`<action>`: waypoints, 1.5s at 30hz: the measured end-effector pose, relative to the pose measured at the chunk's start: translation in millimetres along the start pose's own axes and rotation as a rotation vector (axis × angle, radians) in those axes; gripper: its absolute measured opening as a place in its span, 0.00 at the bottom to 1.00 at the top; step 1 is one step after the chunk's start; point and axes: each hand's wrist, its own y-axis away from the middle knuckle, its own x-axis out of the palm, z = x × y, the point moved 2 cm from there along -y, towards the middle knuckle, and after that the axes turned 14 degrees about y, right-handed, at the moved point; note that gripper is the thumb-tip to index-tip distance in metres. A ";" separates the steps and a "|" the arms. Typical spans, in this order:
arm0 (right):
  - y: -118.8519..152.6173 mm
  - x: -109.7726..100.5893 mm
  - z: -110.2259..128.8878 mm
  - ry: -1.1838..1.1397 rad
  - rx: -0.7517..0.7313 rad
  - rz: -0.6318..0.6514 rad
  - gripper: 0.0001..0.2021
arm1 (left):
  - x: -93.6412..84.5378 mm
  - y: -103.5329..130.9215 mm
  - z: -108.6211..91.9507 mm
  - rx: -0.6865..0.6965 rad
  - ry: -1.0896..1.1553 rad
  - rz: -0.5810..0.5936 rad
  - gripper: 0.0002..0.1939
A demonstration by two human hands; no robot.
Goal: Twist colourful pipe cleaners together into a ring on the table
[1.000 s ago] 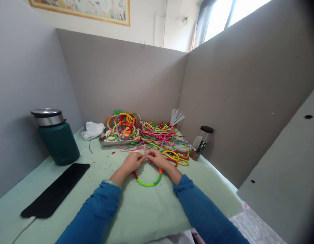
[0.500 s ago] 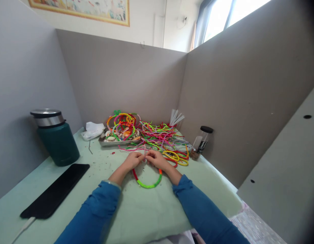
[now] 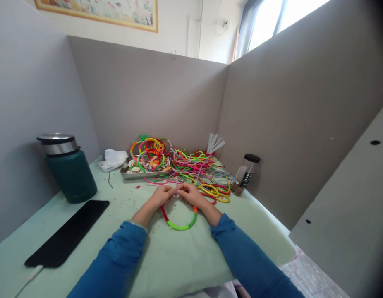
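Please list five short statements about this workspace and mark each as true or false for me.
1. The left hand and right hand have their fingertips close together at the far side of the multicoloured ring. True.
2. The near side of the multicoloured ring is blue. False: it is green.
3. The metal tray is left of the pile of fuzzy stems. True.
4. The teal bottle stands upright. True.
5. The teal bottle is right of the pile of fuzzy stems. False: the teal bottle is on the left; the black-capped jar is on the right.
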 end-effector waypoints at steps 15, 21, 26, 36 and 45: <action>-7.0 0.6 -10.7 0.044 0.067 -0.103 0.10 | 3.7 9.0 -17.1 0.546 -0.636 -0.119 0.07; -7.0 0.3 -9.9 0.041 0.069 -0.101 0.13 | 3.5 8.3 -14.8 0.561 -0.672 -0.141 0.12; -7.1 0.6 -9.8 0.043 0.068 -0.104 0.13 | 4.6 8.7 -16.0 0.559 -0.714 -0.121 0.11; -6.1 1.5 -9.6 0.047 0.085 -0.104 0.11 | 3.8 7.4 -16.2 0.470 -0.723 -0.127 0.11; -2.5 0.1 -3.7 0.047 0.059 -0.112 0.08 | 4.0 5.6 -14.8 0.375 -0.734 -0.114 0.10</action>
